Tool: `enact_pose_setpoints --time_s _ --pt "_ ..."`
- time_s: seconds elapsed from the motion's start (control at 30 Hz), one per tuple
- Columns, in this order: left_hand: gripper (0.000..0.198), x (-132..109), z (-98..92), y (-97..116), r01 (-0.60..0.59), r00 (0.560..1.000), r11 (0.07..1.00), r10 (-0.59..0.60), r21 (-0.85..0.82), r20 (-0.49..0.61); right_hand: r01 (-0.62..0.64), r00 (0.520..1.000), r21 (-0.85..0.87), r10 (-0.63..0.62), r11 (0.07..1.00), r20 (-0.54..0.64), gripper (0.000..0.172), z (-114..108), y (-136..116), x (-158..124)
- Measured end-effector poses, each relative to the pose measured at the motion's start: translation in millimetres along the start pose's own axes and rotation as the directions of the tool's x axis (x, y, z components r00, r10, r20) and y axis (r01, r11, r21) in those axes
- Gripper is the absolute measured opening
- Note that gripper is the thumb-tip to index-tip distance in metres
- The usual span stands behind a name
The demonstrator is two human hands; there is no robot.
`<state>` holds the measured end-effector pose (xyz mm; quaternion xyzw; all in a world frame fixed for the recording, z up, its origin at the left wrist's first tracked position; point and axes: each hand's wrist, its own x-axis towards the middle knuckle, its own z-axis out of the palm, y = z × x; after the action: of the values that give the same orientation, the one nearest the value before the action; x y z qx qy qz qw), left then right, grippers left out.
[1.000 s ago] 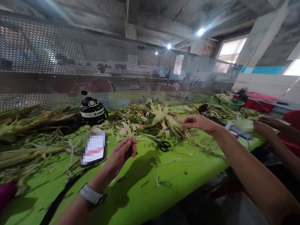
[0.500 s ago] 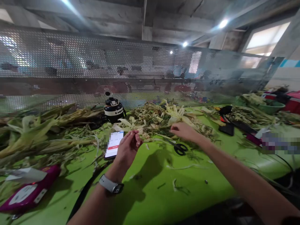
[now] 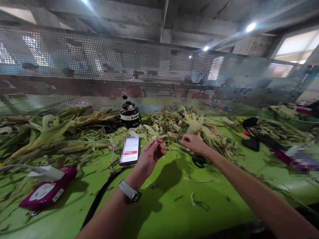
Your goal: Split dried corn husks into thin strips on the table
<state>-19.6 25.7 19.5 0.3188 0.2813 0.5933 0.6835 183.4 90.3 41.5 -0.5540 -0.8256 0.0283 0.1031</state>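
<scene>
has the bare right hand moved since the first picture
Yes, leftward: judged against the black looped scissor handles, the bare right hand has shifted, its fingertips formerly right of them and now left.

Dim indoor light. High beyond the left hand's fingers, to their right, ceiling lamps glare near a bright window. Below the fingers, a soft shadow darkens the green table. Outer edges look stretched, blurred.
</scene>
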Motion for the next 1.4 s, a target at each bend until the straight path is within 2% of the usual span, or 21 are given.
enact_pose_setpoints --time_s 0.1,0.2,0.3,0.43,0.5,0.6,0.63,0.73,0.8,0.83,0.9,1.0,1.1,1.2,1.27,1.4 --pt "0.011 -3.5 0.4 -5.6 0.165 0.986 0.982 -0.163 0.091 -0.020 0.082 0.994 0.252 -0.062 0.964 -0.085 0.022 -1.4 -15.1 -16.4" --pt "0.010 -6.0 -0.2 -10.4 0.283 0.957 0.947 -0.288 0.150 0.017 0.199 0.978 0.343 -0.163 0.918 -0.129 0.017 9.4 -32.1 -31.4" --pt "0.009 -4.8 -2.8 -13.5 0.317 0.945 0.940 -0.324 0.126 0.043 0.314 0.947 0.296 -0.276 0.902 -0.165 0.013 24.7 -45.7 -42.0" --pt "0.011 -0.4 -7.5 -13.3 0.267 0.962 0.957 -0.272 0.111 0.033 0.440 0.896 0.273 -0.397 0.855 -0.200 0.013 29.2 -53.9 -50.0" --pt "0.013 0.4 -8.5 -10.2 0.243 0.969 0.965 -0.245 0.096 0.012 0.423 0.903 0.355 -0.357 0.834 -0.240 0.016 22.5 -52.2 -48.3" --pt "0.013 -1.2 -7.8 -3.5 0.260 0.965 0.965 -0.261 0.029 0.021 0.303 0.935 0.535 -0.139 0.789 -0.325 0.012 11.0 -45.0 -36.2" --pt "0.011 -2.1 -7.3 -1.4 0.270 0.962 0.963 -0.270 0.017 0.034 0.277 0.943 0.577 -0.104 0.768 -0.315 0.007 8.9 -42.5 -30.6" --pt "0.007 -4.2 -6.3 2.6 0.296 0.953 0.954 -0.298 0.038 0.062 0.188 0.982 0.632 -0.148 0.752 -0.117 0.021 8.1 -37.7 -16.3" --pt "0.006 -4.7 -6.5 3.7 0.301 0.949 0.952 -0.305 0.063 0.075 0.149 0.981 0.630 -0.193 0.762 0.001 0.018 9.5 -36.1 -12.3" --pt "0.006 -4.7 -6.8 4.1 0.300 0.948 0.951 -0.306 0.071 0.084 0.155 0.977 0.627 -0.211 0.763 0.016 0.014 9.8 -35.0 -12.0" --pt "0.009 -4.8 -7.3 5.3 0.296 0.945 0.952 -0.304 0.083 0.116 0.218 0.968 0.614 -0.248 0.758 -0.038 0.012 8.7 -31.1 -13.1" --pt "0.012 -5.5 -7.5 8.5 0.294 0.933 0.952 -0.305 0.081 0.189 0.316 0.949 0.589 -0.254 0.744 -0.188 0.019 3.9 -20.0 -14.0" --pt "0.011 -5.6 -8.1 12.2 0.285 0.930 0.956 -0.293 0.064 0.222 0.332 0.943 0.649 -0.216 0.685 -0.255 0.022 -2.3 -5.3 -11.1" --pt "0.011 -3.9 -10.0 14.4 0.271 0.936 0.961 -0.277 0.059 0.215 0.211 0.977 0.742 -0.108 0.637 -0.185 0.029 -8.4 11.6 -6.7" --pt "0.011 -2.8 -11.0 15.2 0.264 0.938 0.963 -0.269 0.054 0.219 0.099 0.990 0.756 0.013 0.647 -0.141 0.032 -11.4 24.1 -3.9" --pt "0.012 -3.0 -10.0 17.7 0.263 0.943 0.963 -0.269 0.060 0.196 -0.077 0.951 0.737 0.271 0.672 -0.148 0.035 -12.5 48.5 1.2"
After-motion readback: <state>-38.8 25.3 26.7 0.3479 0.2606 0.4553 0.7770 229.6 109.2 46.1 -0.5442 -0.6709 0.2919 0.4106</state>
